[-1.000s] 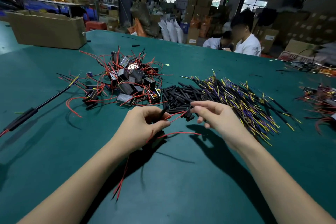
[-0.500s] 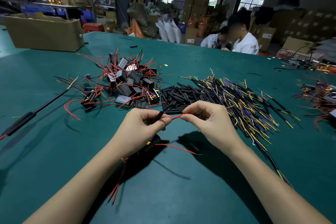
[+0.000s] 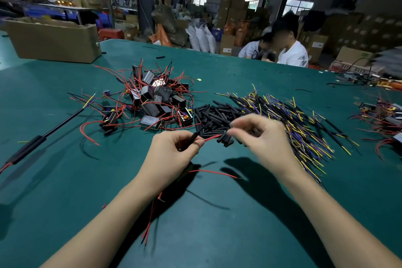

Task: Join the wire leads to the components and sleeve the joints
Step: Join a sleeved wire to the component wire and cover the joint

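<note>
Now the right hand [image 3: 261,135] has left the thin red wire lead [image 3: 212,137], fingers curled over the heap of short black sleeve tubes [image 3: 215,115], apparently fetching one, while the left hand [image 3: 174,152] pinches the lead.

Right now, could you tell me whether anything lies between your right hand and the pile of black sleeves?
Nothing visible does. The right hand hovers directly over the near edge of the pile of black sleeves; its fingertips are motion-blurred.

Factory assembly floor
Stacked brown cardboard cartons [image 3: 233,10] fill the dim hall behind a wide green-topped work table [image 3: 239,72] heaped with loose red-leaded black components [image 3: 152,98].
</note>
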